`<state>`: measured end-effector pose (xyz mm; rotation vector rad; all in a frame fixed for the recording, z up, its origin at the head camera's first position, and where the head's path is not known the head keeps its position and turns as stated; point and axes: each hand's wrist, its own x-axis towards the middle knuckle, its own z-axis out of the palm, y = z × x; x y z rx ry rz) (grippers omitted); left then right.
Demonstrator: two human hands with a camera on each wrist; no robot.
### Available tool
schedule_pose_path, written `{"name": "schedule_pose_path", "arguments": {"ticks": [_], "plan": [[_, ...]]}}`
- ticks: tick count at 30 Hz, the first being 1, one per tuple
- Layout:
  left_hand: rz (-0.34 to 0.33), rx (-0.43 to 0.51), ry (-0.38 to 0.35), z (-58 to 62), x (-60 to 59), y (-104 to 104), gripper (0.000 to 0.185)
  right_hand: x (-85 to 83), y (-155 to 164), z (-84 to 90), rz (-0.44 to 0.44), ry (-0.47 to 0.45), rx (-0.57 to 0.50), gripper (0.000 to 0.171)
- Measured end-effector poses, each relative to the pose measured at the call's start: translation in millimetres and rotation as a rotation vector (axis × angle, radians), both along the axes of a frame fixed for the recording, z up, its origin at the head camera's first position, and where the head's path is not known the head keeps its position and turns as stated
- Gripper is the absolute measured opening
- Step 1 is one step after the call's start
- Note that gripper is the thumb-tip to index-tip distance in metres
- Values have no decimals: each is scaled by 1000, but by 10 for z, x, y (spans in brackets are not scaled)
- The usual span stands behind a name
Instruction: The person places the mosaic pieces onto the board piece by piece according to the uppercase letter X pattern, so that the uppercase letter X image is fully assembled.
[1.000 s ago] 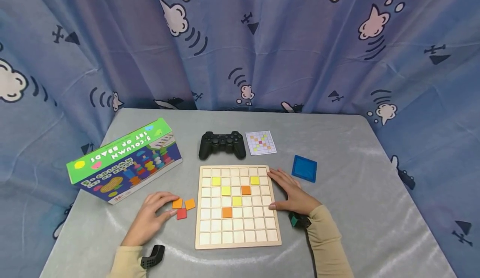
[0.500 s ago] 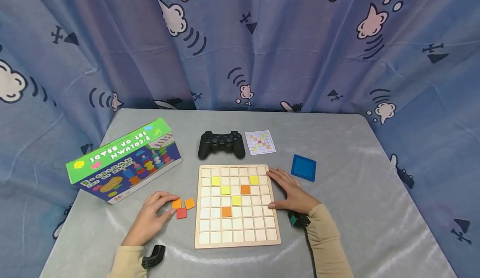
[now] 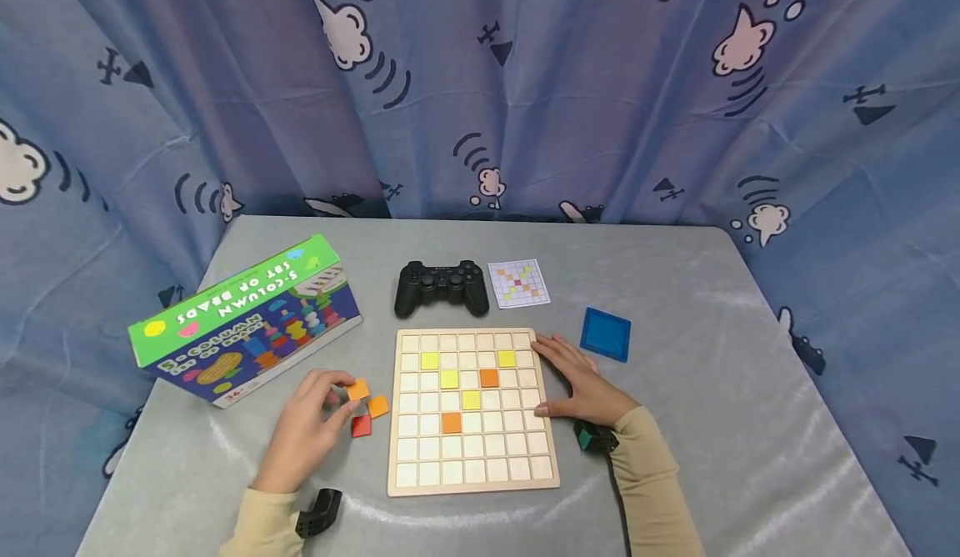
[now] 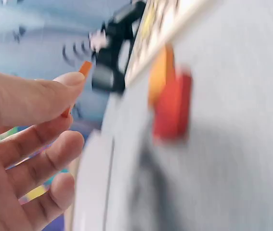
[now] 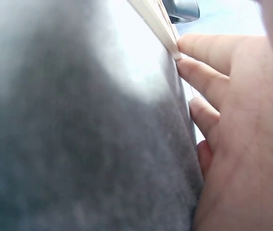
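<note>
In the head view my left hand (image 3: 303, 436) pinches an orange square tile (image 3: 358, 389) between thumb and index finger. The left wrist view shows the pinched tile (image 4: 85, 68) edge-on, lifted off the table. Just below it lie another orange tile (image 3: 377, 407) and a red tile (image 3: 361, 426), close together. A wooden grid board (image 3: 474, 490) sits to their right, with several yellow and orange tiles in its cells. My right hand (image 3: 585, 392) rests at the board's right edge, thumb and fingers spread and touching the rim; the right wrist view shows those fingertips (image 5: 187, 67) against the wood.
A green and blue toy box (image 3: 247, 323) stands at the left. Behind the board are a black game controller (image 3: 441, 288) and a small card with a coloured grid pattern (image 3: 519, 283). A blue square tray (image 3: 605, 334) lies beyond my right hand.
My left hand has lifted the orange tile away from the red tile and the other orange tile, moving slightly up and right. The right hand holds its place at the board.
</note>
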<state>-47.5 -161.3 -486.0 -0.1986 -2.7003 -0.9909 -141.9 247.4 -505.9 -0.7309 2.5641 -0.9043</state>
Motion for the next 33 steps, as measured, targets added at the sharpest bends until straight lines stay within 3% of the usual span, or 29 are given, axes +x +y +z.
{"name": "schedule_pose_path", "arguments": {"ticks": [6,11,14,19,25,33], "plan": [[-160,56,54,133,-107,431,25,4,0,9,-2,-2,-4,96],[-329,74,84,95,-148,792,20,6,-7,2,7,-6,-11,96],[-387,37,54,66,-152,985,15,4,-9,-4,5,-6,-8,96],[-436,-61,11,9,-145,1207,10,-2,-5,-17,2,-4,-5,95],[-460,-119,-2,-75,-139,1314,10,-8,11,-36,5,5,-6,96],[-453,-166,45,-109,-138,1363,13,-11,16,-40,11,16,-22,95]]}}
